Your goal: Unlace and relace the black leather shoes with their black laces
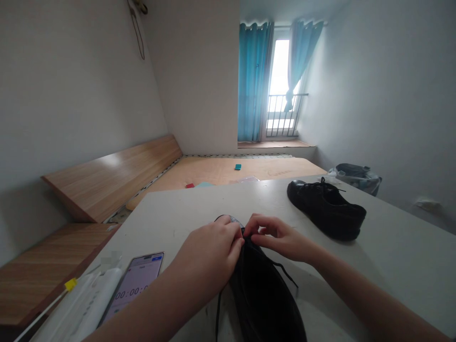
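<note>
A black lace-up shoe [267, 294] rests on the white table with its toe pointing away from me and its opening toward me. Over its lacing, my left hand [213, 244] has thumb and fingers pinched together at the left side. Opposite it, my right hand [280, 237] pinches at the same spot with thumb and forefinger, its other fingers curled. Both grip the shoelace [285, 271], though the bit between the fingertips is mostly hidden. Loose lace ends hang down on either side of the shoe. The toe is largely covered by my left hand.
A matching black shoe [327, 209], laced with a bow, stands at the table's right rear. A phone [140, 273] showing a timer lies left, beside a white power strip [83, 304]. Beyond the table [178, 209] are a bed [213, 168] and a lined bin [356, 178].
</note>
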The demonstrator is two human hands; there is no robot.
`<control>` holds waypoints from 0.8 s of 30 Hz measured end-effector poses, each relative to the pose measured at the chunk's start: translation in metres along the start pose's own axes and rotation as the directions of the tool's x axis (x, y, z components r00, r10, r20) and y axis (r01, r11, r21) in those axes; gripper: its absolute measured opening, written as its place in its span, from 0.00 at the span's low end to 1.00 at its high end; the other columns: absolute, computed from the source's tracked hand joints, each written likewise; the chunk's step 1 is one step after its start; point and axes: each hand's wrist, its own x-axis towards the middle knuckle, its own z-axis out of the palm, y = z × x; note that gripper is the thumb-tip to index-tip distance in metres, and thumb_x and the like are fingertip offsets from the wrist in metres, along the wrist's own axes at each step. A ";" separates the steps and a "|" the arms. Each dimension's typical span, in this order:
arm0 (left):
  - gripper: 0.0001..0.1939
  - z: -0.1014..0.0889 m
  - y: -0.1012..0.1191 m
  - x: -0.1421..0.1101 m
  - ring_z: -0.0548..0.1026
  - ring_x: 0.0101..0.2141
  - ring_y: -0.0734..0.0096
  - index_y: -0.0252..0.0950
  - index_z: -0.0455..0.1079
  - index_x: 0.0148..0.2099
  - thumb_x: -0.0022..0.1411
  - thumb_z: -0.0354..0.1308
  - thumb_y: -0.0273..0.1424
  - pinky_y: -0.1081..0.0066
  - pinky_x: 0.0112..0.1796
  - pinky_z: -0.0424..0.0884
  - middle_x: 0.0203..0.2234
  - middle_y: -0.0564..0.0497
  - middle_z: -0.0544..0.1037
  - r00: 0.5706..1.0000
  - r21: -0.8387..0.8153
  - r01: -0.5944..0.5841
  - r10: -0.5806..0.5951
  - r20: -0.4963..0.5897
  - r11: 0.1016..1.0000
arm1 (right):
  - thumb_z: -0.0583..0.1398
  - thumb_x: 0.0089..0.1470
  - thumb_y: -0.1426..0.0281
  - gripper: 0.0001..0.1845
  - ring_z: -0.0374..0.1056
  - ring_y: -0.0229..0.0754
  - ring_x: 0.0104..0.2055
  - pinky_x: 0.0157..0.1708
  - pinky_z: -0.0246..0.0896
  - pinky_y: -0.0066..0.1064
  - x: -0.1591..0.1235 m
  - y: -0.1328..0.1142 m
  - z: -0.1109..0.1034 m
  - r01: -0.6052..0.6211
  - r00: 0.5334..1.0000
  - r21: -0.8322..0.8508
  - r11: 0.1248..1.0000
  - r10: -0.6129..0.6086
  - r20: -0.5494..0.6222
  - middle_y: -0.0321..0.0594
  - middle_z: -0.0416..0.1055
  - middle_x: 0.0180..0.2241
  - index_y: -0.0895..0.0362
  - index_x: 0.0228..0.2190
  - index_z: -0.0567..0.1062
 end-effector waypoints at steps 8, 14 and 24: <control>0.22 -0.007 -0.001 -0.001 0.67 0.25 0.70 0.38 0.59 0.25 0.70 0.39 0.40 0.70 0.28 0.61 0.20 0.55 0.67 0.989 -0.444 -0.095 0.035 -0.141 0.891 | 0.59 0.59 0.66 0.07 0.63 0.40 0.38 0.35 0.64 0.32 -0.004 0.004 0.000 0.196 0.973 -0.314 0.929 -0.225 -0.058 0.40 0.65 0.38 0.54 0.35 0.76; 0.23 -0.037 0.008 -0.025 0.64 0.21 0.75 0.39 0.68 0.27 0.69 0.42 0.44 0.74 0.25 0.60 0.19 0.59 0.66 0.926 -0.597 -0.247 0.005 -0.378 0.763 | 0.59 0.58 0.69 0.04 0.65 0.39 0.39 0.36 0.66 0.31 -0.004 0.001 -0.002 0.151 0.986 -0.321 0.935 -0.166 -0.019 0.40 0.65 0.38 0.56 0.32 0.72; 0.17 -0.011 0.000 -0.007 0.74 0.40 0.57 0.37 0.72 0.40 0.68 0.42 0.31 0.61 0.40 0.67 0.37 0.46 0.76 0.999 0.031 -0.016 0.018 -0.048 0.999 | 0.55 0.57 0.74 0.03 0.59 0.48 0.44 0.45 0.58 0.44 0.000 -0.003 0.007 0.155 0.929 -0.624 0.766 -0.328 -0.172 0.45 0.64 0.39 0.55 0.32 0.68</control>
